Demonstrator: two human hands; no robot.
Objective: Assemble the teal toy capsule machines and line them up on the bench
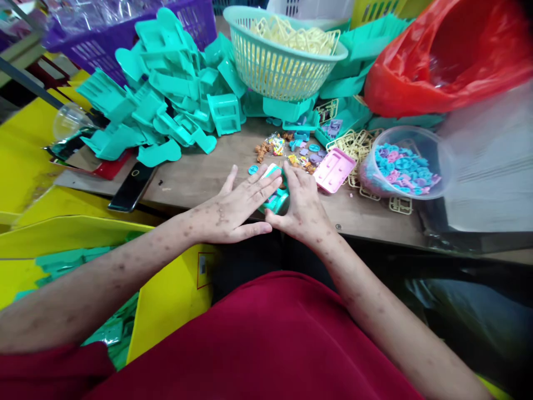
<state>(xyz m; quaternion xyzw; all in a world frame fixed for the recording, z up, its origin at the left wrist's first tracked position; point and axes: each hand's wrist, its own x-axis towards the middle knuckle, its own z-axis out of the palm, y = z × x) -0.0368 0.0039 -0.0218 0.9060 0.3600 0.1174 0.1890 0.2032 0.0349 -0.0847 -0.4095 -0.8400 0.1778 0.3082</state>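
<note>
Head view. Left hand (237, 208): flat, fingers spread, laid over a teal plastic piece (277, 197) at the near edge of the wooden table (195, 178). Right hand (302, 208): curled around the same piece from its other side, thumb touching the left thumb. Just beyond: pink plastic tray (334, 169), scattered small parts (287, 151). Right: clear tub (406, 163) of blue and pink bits. Left: black phone (132, 186), heap of teal mouldings (166, 94). Rear: teal basket (283, 53), red bag (445, 55).

This is a toy assembly workshop: a heap of teal plastic toy parts (166, 89) at 11 o'clock, a round teal plastic basket (283, 55) at 12 o'clock.
</note>
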